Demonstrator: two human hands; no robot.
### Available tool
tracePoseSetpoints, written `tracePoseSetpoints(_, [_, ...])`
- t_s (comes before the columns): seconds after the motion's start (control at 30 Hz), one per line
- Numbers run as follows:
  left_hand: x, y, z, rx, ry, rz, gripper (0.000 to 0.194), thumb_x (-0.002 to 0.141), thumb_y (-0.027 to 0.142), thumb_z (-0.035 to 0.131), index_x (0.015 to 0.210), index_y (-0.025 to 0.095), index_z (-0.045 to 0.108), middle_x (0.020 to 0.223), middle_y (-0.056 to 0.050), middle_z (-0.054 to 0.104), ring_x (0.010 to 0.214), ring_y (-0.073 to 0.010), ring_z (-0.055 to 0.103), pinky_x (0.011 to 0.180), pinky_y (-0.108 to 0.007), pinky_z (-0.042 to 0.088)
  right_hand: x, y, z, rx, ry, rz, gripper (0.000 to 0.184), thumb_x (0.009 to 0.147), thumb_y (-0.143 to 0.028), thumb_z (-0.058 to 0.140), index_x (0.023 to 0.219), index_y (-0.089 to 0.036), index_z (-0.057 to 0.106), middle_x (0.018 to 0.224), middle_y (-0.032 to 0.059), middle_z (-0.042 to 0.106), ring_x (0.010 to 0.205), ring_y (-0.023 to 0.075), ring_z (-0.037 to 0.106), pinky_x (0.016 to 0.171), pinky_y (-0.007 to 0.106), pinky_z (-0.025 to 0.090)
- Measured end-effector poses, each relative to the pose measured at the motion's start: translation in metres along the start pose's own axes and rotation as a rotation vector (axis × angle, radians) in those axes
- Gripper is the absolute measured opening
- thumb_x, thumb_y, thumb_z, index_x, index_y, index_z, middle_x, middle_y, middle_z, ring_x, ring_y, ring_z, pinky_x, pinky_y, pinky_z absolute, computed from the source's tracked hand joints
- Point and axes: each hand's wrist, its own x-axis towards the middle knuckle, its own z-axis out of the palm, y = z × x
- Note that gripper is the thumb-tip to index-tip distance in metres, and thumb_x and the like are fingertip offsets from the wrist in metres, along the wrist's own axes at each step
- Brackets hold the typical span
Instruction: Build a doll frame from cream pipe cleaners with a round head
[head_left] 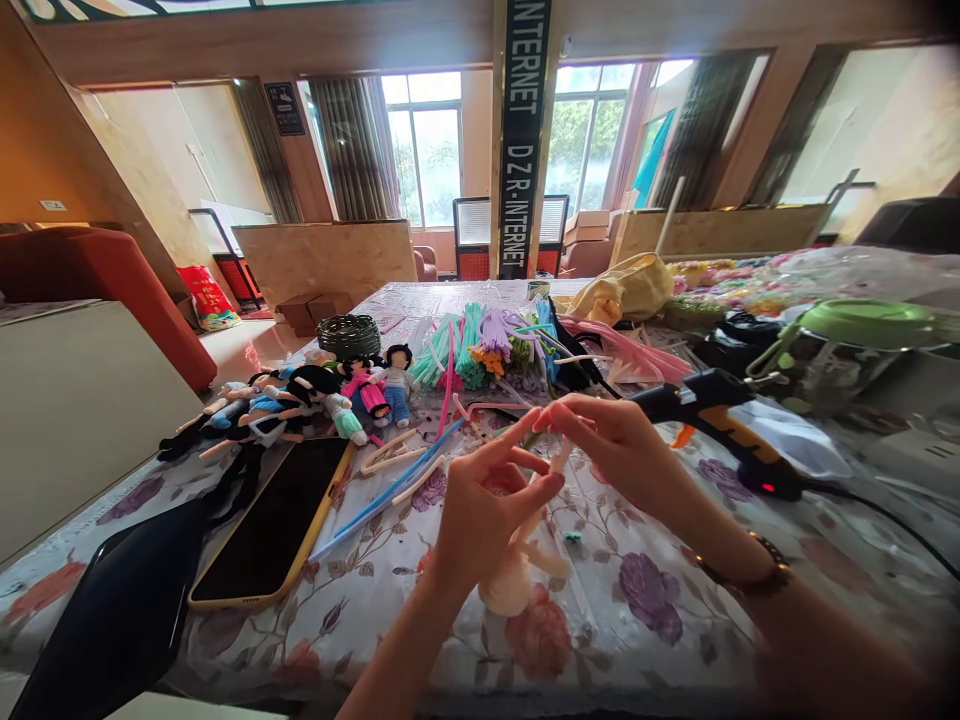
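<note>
A cream pipe-cleaner doll hangs head down just above the tablecloth, its pale limbs spread beneath my fingers. My left hand is closed around its upper part, thumb and fingers pinching it. From the right, my right hand pinches the doll's top end, its fingertips meeting my left index finger. The fingers partly hide what lies between them. Just beyond are loose cream pipe cleaners and blue pipe cleaners. A black and orange hot glue gun with a red light lies right of my right hand.
Several finished dolls are heaped at left, near a dark woven basket. A phone in a yellow case overlaps a black flat object. Coloured pipe-cleaner bundles lie behind. A green-lidded jar and the glue gun's cord occupy the right.
</note>
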Motion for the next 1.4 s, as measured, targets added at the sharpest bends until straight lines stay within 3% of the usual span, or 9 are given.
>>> tracePoseSetpoints(0.27, [0.0004,-0.0033,0.0044,0.158,-0.042,0.045,0.054,0.069,0.022,0.070,0.122,0.028,0.059,0.072,0.002,0.064,0.048,-0.0035,0.044,0.048,-0.016,0.041,-0.0004,0.0018,-0.0018,-0.069,0.022,0.026,0.027,0.082,-0.040,0.057,0.071,-0.017,0.067,0.055,-0.0029,0.055,0.049,0.0075,0.045,0.046,0.021,0.033])
tracePoseSetpoints(0.67, [0.0007,-0.0069,0.0033,0.305,-0.051,0.185,0.056,0.072,0.018,0.065,0.126,0.026,0.055,0.071,0.003,0.063,0.046,-0.0042,0.046,0.052,-0.018,0.045,-0.0017,-0.0006,-0.0065,-0.194,-0.022,-0.091,0.026,0.088,-0.032,0.050,0.067,-0.017,0.056,0.058,-0.0041,0.047,0.055,0.0076,0.041,0.053,0.021,0.034])
tracePoseSetpoints(0.77, [0.0008,-0.0066,0.0041,0.328,-0.036,0.210,0.055,0.072,0.017,0.064,0.125,0.026,0.056,0.071,0.003,0.063,0.046,-0.0041,0.045,0.051,-0.017,0.045,-0.0015,0.0001,-0.0054,-0.234,-0.010,-0.124,0.023,0.087,-0.026,0.050,0.067,-0.017,0.055,0.060,-0.0036,0.049,0.057,0.0079,0.043,0.054,0.021,0.034])
tracePoseSetpoints(0.93, [0.0007,-0.0055,0.0055,0.355,-0.042,0.209,0.056,0.072,0.016,0.063,0.127,0.024,0.055,0.070,0.003,0.063,0.045,-0.0044,0.046,0.051,-0.017,0.045,-0.0030,0.0023,-0.0001,-0.294,0.121,-0.223,0.018,0.084,-0.017,0.050,0.067,-0.017,0.056,0.065,-0.0021,0.054,0.060,0.0086,0.047,0.058,0.022,0.037])
tracePoseSetpoints(1.13, [0.0000,-0.0063,0.0037,0.298,-0.045,0.197,0.052,0.072,0.019,0.064,0.123,0.025,0.058,0.072,0.001,0.064,0.046,-0.0050,0.045,0.051,-0.018,0.045,-0.0011,0.0067,-0.0054,-0.336,0.338,-0.198,0.022,0.086,-0.026,0.052,0.066,-0.018,0.056,0.063,-0.0016,0.056,0.059,0.0101,0.049,0.061,0.024,0.039])
tracePoseSetpoints(1.4, [-0.0011,-0.0041,0.0026,0.199,-0.036,0.109,0.051,0.070,0.020,0.067,0.121,0.024,0.061,0.072,0.001,0.063,0.047,-0.0042,0.044,0.049,-0.017,0.042,0.0022,0.0092,-0.0070,-0.201,0.262,-0.145,0.014,0.080,-0.028,0.060,0.075,-0.019,0.069,0.075,0.0013,0.067,0.068,0.0137,0.058,0.064,0.026,0.045])
